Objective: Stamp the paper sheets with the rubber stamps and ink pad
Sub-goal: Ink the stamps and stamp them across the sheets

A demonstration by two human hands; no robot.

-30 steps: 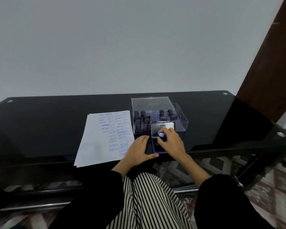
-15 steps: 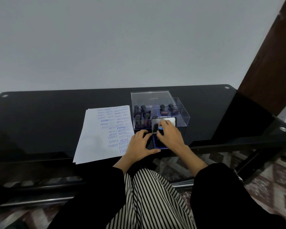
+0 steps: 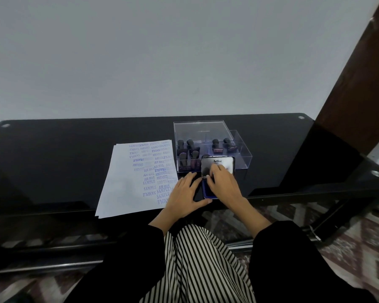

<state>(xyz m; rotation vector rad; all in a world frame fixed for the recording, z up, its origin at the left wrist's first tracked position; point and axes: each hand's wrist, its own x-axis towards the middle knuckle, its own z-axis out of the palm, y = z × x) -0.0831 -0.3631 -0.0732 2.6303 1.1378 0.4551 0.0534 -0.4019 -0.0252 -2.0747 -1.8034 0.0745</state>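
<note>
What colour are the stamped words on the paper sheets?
Blue, best seen in the head view on the paper sheets.

The counter is glossy black glass. On it, the paper sheets are matt white, the box is clear smooth plastic, the ink pad lid shiny metal. Below the counter's edge, striped cloth looks soft, matt.

I see white sheets stamped blue left of my left grip, a blue ink pad beneath my right grip, and a black surface.
</note>
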